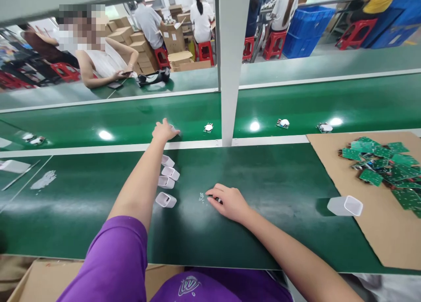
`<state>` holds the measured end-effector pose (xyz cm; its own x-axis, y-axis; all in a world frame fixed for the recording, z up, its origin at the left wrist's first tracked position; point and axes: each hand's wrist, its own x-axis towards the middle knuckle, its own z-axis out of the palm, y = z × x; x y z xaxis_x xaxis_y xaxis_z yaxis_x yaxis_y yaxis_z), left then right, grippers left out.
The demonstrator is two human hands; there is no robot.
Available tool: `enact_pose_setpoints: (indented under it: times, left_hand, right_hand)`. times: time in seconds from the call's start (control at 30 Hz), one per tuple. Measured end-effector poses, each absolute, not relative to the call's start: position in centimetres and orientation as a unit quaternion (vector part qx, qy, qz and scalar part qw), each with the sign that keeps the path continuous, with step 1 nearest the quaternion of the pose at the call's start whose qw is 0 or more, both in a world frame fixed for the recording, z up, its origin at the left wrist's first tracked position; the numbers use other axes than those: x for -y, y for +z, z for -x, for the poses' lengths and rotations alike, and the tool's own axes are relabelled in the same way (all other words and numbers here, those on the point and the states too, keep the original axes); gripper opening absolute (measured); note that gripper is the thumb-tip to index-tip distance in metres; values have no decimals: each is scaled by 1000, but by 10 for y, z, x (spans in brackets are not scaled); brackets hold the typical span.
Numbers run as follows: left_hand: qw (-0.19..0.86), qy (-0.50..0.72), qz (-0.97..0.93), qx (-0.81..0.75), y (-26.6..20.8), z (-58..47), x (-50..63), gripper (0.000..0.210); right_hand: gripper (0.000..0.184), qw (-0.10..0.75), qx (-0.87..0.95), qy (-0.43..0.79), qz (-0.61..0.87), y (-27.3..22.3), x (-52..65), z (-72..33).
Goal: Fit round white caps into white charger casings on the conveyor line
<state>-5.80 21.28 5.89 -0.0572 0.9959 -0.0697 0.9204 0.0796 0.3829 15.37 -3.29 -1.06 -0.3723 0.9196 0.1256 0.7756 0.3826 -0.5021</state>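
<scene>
My left hand (165, 131) reaches over the green conveyor belt (138, 113), its fingers curled down around a small circuit board with a white part (173, 128), mostly hidden by the hand. On the dark green table, my right hand (230, 201) rests with thumb and fingertips drawn together. Whatever is between those fingertips is too small to make out. Right beside them lies a little cluster of tiny whitish pieces (201, 198). Several white plastic housings (166, 200) stand in a column below my left forearm. Another white-topped circuit board (208, 127) sits on the belt to the right of my left hand.
More white-topped boards (283, 123) lie along the belt. A white post (230, 65) rises at its near edge. To the right, a cardboard sheet (332, 161) carries piled green circuit boards (371, 177), with a white housing (345, 205) at its edge. A person (101, 56) sits across the belt.
</scene>
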Motion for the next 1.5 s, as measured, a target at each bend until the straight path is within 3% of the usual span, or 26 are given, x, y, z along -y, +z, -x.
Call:
enact_pose_setpoints:
  times: [0.23, 0.5, 0.67, 0.73, 1.0, 1.13, 1.23, 1.37, 1.5]
  left_hand:
    - [200, 101, -749, -623, 83, 112, -137, 48]
    - [162, 67, -911, -374, 59, 153, -13, 49]
    - [123, 106, -917, -364, 49, 137, -3, 18]
    - [156, 137, -904, -374, 52, 131, -5, 17]
    - [435, 279, -722, -460, 37, 84, -7, 29]
    - [635, 402, -479, -454, 28, 45, -8, 25]
    - [726, 402, -370, -417, 31, 21, -10, 17]
    - [787, 315, -399, -348, 32, 1, -8, 26]
    - [754, 284, -446, -389, 21, -2, -3, 35]
  right_hand:
    - [10, 96, 851, 130, 499, -3, 42, -150]
    - [18, 61, 879, 67, 469, -3, 46, -142]
    - [15, 58, 855, 101, 506, 0, 45, -141]
    - [13, 67, 848, 113, 514, 0, 44, -143]
    - [9, 126, 819, 189, 527, 7, 39, -158]
    - [9, 303, 747, 316, 500, 18, 33, -170]
    - [14, 410, 688, 361, 477, 27, 31, -176]
    - [17, 444, 689, 343, 460, 34, 35, -177]
    - [17, 435, 739, 243, 452, 35, 42, -174]
